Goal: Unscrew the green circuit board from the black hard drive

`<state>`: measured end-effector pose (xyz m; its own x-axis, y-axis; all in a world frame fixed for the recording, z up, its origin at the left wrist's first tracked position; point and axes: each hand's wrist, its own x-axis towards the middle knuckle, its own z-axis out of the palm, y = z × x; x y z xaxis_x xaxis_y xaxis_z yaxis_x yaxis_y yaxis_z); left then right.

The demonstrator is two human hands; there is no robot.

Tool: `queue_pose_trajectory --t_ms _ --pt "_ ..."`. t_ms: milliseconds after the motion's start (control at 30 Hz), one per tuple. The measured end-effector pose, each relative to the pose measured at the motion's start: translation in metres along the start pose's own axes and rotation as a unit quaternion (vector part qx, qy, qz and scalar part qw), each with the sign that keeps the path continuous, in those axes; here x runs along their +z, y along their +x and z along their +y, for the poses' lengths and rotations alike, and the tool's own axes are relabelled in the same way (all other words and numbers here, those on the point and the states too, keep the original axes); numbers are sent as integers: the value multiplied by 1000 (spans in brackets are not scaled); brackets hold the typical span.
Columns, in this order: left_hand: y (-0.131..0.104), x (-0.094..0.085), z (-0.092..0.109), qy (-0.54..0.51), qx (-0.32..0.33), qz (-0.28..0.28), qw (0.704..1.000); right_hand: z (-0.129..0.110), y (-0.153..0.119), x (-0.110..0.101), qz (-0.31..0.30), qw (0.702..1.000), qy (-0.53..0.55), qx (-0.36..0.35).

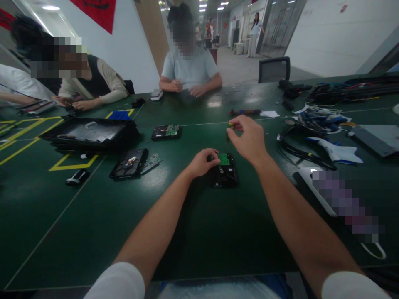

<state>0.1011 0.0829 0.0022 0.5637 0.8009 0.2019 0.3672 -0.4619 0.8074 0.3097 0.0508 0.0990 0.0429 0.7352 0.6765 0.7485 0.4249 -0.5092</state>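
Note:
A black hard drive (225,176) with a green circuit board (223,159) lies flat on the green table in front of me. My left hand (202,162) is closed at the drive's upper left edge, fingertips on it by the board. Above and right of the drive, my right hand (250,135) pinches a small yellow-ended screwdriver (231,124) off the table; its lower part is blurred. Left of my left hand lie another black drive (129,165) and a loose circuit board (151,163). Farther back is a third drive (166,132) with its board showing.
Stacked black trays (93,135) stand at the left, near a small black item (77,177). Cable bundles (321,119), a grey box (377,139) and a white-edged device (321,195) lie right. A dark red-brown tool (245,112) lies beyond my right hand. People sit opposite.

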Motion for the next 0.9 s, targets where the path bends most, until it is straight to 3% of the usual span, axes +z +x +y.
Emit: queue_pose_trajectory --t_ms 267,500,700,900 --pt "0 1 0 -5 3 3 1000 2 -1 1 14 1000 7 22" --pt "0 0 1 0 -3 4 1000 1 0 0 -3 1000 -9 -14" --pt "0 0 0 -7 2 4 1000 4 -1 2 11 1000 13 24" --pt "0 0 0 -3 -2 3 1000 0 0 -1 -17 1000 -3 -18"
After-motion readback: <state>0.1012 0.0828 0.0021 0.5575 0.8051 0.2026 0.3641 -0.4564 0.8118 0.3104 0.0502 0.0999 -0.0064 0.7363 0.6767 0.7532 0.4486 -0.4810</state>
